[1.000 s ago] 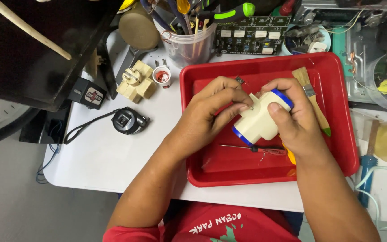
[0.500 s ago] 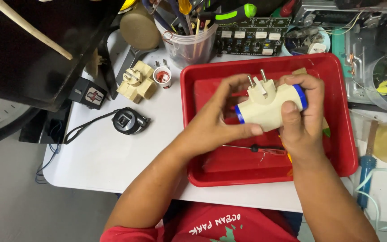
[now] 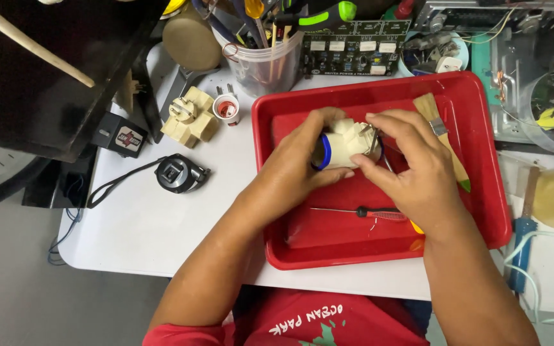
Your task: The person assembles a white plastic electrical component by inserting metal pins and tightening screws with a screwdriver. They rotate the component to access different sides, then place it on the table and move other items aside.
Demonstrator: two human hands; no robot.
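Observation:
A cream plug adapter with blue rings (image 3: 344, 144) is held over the red tray (image 3: 482, 102). My left hand (image 3: 299, 163) wraps around its left end from below. My right hand (image 3: 408, 166) pinches its right end, where metal pins stick out between the fingers. Under the hands, a thin screwdriver with a red handle (image 3: 370, 213) lies on the tray floor. A wooden paintbrush (image 3: 440, 125) rests along the tray's right side, partly hidden behind my right hand.
On the white table left of the tray sit a cream adapter block (image 3: 189, 116), a small white and red plug (image 3: 227, 106), a black tape measure (image 3: 177, 173) and a black box (image 3: 120, 134). A clear cup of tools (image 3: 267, 61) and a circuit board (image 3: 357, 51) stand behind.
The adapter has been turned and shifted left: its pins, which pointed up half a second ago, now face right under my right fingers. My left hand now cups the blue-ringed end.

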